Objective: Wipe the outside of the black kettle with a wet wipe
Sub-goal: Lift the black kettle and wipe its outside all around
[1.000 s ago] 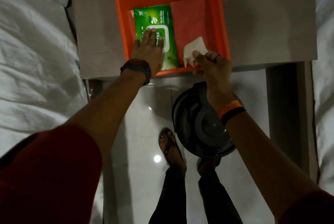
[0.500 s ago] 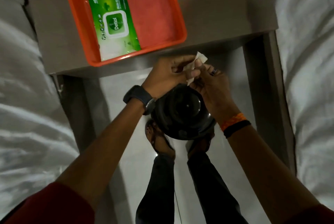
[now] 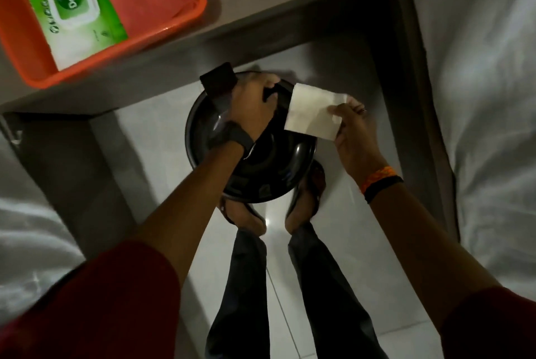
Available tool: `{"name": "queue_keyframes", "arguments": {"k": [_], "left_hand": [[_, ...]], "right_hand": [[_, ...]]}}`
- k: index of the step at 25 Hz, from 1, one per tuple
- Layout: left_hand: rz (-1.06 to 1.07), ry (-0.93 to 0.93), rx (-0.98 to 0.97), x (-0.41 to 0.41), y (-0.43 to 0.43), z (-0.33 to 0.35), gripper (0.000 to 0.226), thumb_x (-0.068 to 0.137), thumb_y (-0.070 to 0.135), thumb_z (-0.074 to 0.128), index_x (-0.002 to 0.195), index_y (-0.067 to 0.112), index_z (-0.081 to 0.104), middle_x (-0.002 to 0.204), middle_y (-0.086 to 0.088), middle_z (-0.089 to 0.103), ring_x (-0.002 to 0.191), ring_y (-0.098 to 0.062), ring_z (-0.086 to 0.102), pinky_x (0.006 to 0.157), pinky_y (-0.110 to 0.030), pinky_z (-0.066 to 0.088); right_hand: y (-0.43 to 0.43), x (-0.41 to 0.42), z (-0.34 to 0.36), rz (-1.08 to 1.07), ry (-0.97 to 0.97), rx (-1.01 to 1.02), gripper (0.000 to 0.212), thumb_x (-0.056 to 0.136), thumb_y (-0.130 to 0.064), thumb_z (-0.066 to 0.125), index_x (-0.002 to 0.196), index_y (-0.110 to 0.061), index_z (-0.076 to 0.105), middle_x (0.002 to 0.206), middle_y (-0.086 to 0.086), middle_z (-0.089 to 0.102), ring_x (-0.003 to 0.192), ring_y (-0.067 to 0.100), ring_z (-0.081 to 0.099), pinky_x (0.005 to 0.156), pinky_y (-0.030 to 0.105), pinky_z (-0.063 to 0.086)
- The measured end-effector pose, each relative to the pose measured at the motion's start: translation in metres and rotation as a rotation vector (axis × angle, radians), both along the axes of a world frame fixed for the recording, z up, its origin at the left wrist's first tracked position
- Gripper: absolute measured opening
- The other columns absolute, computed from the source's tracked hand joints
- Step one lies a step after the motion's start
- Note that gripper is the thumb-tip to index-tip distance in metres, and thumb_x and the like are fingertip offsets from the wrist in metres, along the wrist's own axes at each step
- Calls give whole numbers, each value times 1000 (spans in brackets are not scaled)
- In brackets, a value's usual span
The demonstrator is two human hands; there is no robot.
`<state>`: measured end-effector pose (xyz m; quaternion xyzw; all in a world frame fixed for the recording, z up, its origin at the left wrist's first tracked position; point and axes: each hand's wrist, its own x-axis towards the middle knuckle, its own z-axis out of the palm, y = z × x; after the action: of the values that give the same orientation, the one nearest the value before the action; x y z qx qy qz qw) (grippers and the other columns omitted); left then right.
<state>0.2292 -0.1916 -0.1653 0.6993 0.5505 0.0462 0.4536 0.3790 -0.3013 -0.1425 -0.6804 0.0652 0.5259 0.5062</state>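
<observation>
While left hand (image 3: 253, 103) grips kettle (image 3: 261, 173) handle (lid up), right hand (image 3: 352, 123) pinches wipe (image 3: 311, 116).

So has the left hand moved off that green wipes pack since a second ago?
Yes. The left hand has left the pack in the orange tray and now grips the kettle.

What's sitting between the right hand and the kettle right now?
In the head view, only the white wet wipe, unfolded, pinched by the right hand and overlapping the black kettle rim; contact is unclear.
</observation>
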Motion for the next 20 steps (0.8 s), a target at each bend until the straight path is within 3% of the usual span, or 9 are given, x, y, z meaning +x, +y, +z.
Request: {"name": "queue_keyframes", "arguments": {"k": [2, 5, 8, 11, 13, 15, 17, 19, 20], "left_hand": [[-515, 123, 112, 25, 7, -17, 41, 93, 23, 64, 132, 13, 58, 135, -11, 56, 132, -29, 45, 115, -37, 33], [-961, 289, 155, 56, 10, -39, 62, 91, 60, 57, 140, 24, 50, 142, -6, 52, 135, -32, 37, 114, -44, 28], [-1093, 303, 280, 60, 2, -53, 62, 85, 71, 54, 126, 25, 60, 126, -6, 54, 125, -33, 38, 101, -46, 34], [-1192, 322, 375, 48, -10, -54, 70, 79, 76, 56, 123, 22, 61, 135, -10, 46, 127, -33, 39, 106, -48, 31], [-1290, 382, 360, 47, -17, -50, 75, 78, 79, 54, 125, 22, 55, 141, -10, 41, 128, -32, 39, 106, -51, 30], [-1392, 410, 292, 45, -18, -45, 73, 76, 82, 53, 114, 20, 56, 125, -4, 50, 118, -27, 43, 100, -50, 31], [-1368, 375, 214, 29, -9, -35, 67, 69, 86, 55, 92, 23, 55, 102, 4, 53, 106, -20, 42, 94, -48, 30], [-1260, 278, 182, 0, 5, -22, 67, 59, 91, 52, 78, 27, 50, 91, 10, 49, 96, -15, 38, 87, -44, 28], [-1208, 223, 197, -17, 11, -15, 68, 55, 93, 50, 74, 27, 48, 89, 12, 47, 94, -12, 36, 83, -41, 25]], "right_hand": [[-3, 16, -19, -51, -65, -98, 24, 98, -1, 58, 121, -3, 63, 116, 16, 66, 110, 31, 65, 97, 45, 55], [-6, 37, -46, -147, -260, -255, 13, 100, -14, 61, 112, -8, 65, 111, 9, 68, 117, 30, 67, 102, 43, 57], [-6, 43, -62, -137, -390, -246, 15, 101, -16, 60, 114, -9, 61, 110, 2, 63, 106, 20, 65, 99, 36, 57], [-11, 32, -75, -16, -448, -245, 4, 102, -15, 57, 105, -12, 58, 101, -1, 64, 105, 26, 67, 104, 45, 54], [-17, 20, -83, 42, -427, -238, 18, 104, -15, 53, 118, -5, 58, 106, 2, 65, 110, 28, 66, 107, 48, 51], [-24, 6, -89, 104, -437, -220, 25, 106, -17, 49, 126, -3, 54, 100, -3, 63, 104, 24, 66, 104, 48, 52], [-32, -8, -92, 221, -535, -188, 28, 107, -22, 47, 130, -8, 54, 95, -9, 62, 89, 6, 65, 93, 33, 59], [-40, -23, -90, 346, -578, -80, 32, 105, -34, 44, 131, -19, 56, 99, -9, 65, 84, -11, 64, 81, 8, 55], [-45, -31, -88, 424, -581, -31, 34, 103, -39, 43, 128, -22, 58, 100, -4, 68, 84, -14, 64, 79, 4, 53]]}}
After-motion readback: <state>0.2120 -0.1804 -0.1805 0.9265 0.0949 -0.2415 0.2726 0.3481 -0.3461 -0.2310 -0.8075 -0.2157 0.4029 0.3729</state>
